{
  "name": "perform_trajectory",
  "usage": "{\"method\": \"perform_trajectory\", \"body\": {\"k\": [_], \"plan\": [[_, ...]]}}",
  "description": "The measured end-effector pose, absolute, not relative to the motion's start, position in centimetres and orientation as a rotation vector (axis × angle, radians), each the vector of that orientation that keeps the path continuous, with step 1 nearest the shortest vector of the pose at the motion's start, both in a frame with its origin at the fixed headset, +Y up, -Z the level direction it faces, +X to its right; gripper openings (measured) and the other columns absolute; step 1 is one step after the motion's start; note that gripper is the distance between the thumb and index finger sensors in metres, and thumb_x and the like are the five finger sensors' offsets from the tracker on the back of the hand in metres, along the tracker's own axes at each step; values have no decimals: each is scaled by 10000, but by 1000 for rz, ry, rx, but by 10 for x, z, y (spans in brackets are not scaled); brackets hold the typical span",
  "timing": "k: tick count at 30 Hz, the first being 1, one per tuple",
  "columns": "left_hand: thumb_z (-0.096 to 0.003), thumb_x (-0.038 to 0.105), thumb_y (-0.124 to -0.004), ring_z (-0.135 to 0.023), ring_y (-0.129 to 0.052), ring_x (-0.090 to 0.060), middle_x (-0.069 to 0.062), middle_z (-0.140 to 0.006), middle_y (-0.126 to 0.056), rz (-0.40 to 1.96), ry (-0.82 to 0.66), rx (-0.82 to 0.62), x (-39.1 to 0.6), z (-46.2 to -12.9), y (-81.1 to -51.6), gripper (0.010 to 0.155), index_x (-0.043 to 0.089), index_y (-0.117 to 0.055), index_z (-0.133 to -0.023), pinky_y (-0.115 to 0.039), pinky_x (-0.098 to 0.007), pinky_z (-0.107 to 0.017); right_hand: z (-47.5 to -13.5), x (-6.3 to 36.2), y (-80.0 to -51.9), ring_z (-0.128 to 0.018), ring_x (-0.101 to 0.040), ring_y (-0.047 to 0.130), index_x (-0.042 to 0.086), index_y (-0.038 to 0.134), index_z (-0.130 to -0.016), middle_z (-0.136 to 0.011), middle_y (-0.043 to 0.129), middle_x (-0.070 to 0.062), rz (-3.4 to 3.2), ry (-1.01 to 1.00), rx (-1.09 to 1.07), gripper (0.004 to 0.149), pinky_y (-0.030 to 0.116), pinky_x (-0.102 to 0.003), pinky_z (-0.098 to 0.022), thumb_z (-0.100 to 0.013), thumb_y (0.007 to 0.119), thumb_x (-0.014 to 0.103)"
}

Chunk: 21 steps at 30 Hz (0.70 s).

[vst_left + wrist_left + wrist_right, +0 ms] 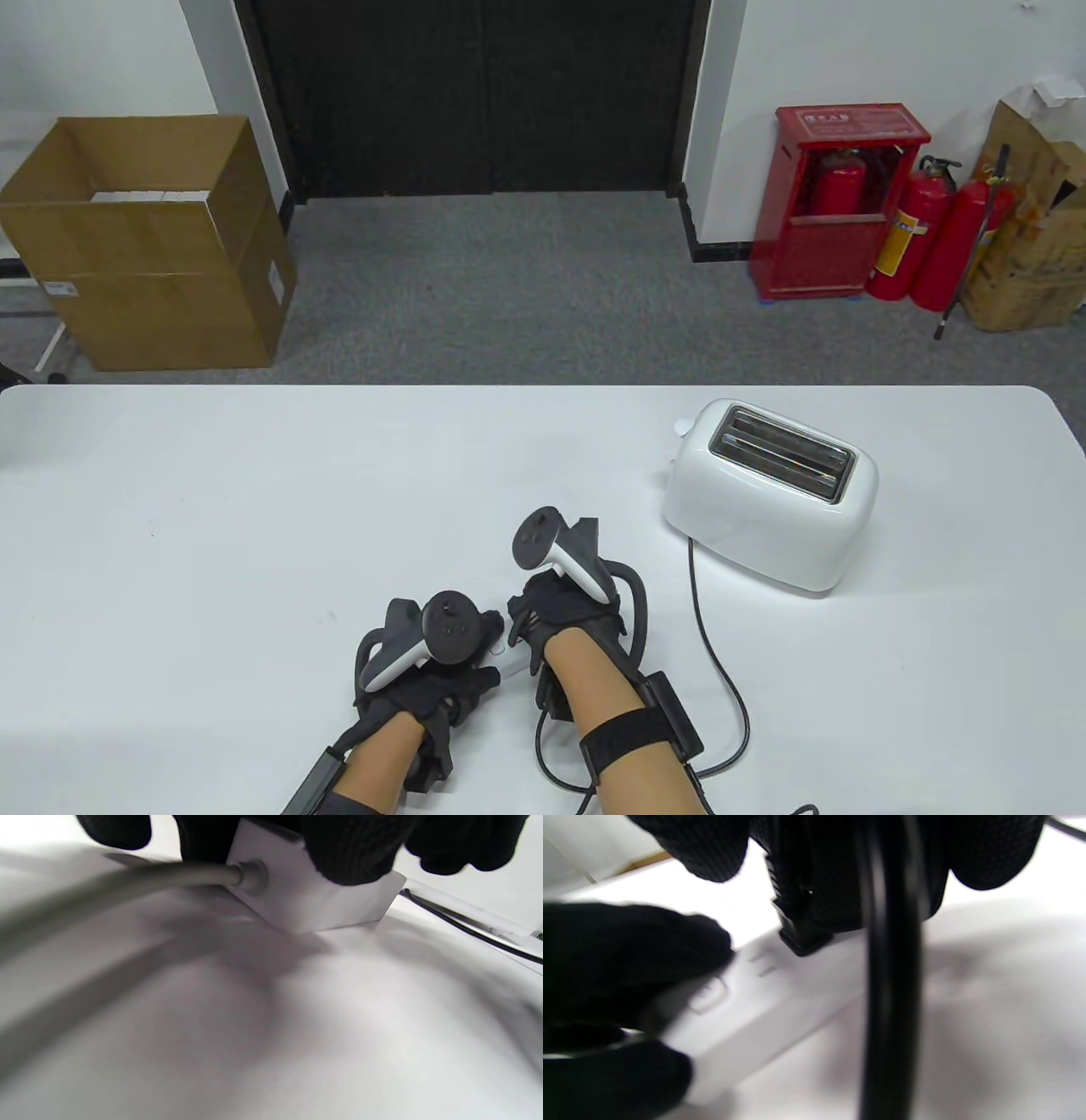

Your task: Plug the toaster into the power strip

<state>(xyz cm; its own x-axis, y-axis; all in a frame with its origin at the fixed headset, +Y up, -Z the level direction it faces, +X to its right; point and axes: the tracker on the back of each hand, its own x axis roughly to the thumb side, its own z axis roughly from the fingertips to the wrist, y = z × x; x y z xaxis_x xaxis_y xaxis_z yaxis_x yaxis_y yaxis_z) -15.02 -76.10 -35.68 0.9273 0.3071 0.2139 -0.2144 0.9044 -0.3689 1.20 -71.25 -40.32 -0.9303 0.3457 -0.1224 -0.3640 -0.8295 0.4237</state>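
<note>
A white two-slot toaster (772, 492) stands on the white table at the right; its black cord (721, 662) runs down toward my right wrist. My left hand (441, 679) grips one end of the white power strip (314, 904), fingers over its top; the strip's grey cable (127, 885) leaves that end. My right hand (560, 628) holds the black plug (801, 925) down on the strip's top face (780, 984), beside free slots. In the table view the strip shows only as a white sliver (513, 666) between the hands.
The white table (212, 509) stretches left and back. Beyond its far edge stand a cardboard box (144, 246) on the floor at left and a red extinguisher cabinet (836, 204) with extinguishers at right.
</note>
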Motion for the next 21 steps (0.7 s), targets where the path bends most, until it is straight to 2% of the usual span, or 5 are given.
{"method": "perform_trajectory", "body": {"k": [5, 10, 16, 18, 21], "plan": [[-467, 436, -797, -1041, -699, -266, -13, -1149, -603, 249, -254, -435, -148, -363, -755, 722, 324, -443, -1086, -601, -614, -722, -393, 30, -692, -706, -470, 851, 105, 713, -932, -749, 914, -157, 2600, 457, -24, 617, 703, -643, -487, -444, 739, 482], [-472, 450, -784, -1037, -726, -299, -29, -1151, -618, 253, -213, -360, -162, -366, -733, 706, 309, -480, -1093, -616, -614, -713, -377, 54, -671, -910, -493, 651, 158, 669, -979, -929, 793, -169, 2616, 221, 38, 631, 545, -711, -603, -437, 760, 468], [-472, 531, -735, -1110, -619, -301, -18, -1185, -554, 193, -184, -45, -186, -355, -686, 707, 327, -477, -1098, -554, -627, -747, -357, 78, -669, -1052, -444, 373, 186, 658, -992, -1064, 646, -136, 2672, -72, 128, 629, 336, -752, -666, -432, 776, 448], [-467, 556, -719, -1130, -571, -301, -12, -1197, -521, 177, -180, 50, -195, -350, -678, 722, 331, -459, -1102, -520, -641, -752, -352, 81, -672, -1073, -416, 273, 198, 642, -1004, -1100, 590, -122, 2700, -134, 163, 639, 260, -757, -671, -432, 782, 445], [-458, 599, -683, -1142, -508, -321, -15, -1207, -481, 133, -180, 119, -206, -345, -678, 766, 336, -382, -1111, -468, -678, -734, -347, 82, -680, -1084, -378, 179, 240, 598, -1027, -1142, 518, -95, 2788, -231, 204, 676, 203, -756, -673, -422, 784, 477]]}}
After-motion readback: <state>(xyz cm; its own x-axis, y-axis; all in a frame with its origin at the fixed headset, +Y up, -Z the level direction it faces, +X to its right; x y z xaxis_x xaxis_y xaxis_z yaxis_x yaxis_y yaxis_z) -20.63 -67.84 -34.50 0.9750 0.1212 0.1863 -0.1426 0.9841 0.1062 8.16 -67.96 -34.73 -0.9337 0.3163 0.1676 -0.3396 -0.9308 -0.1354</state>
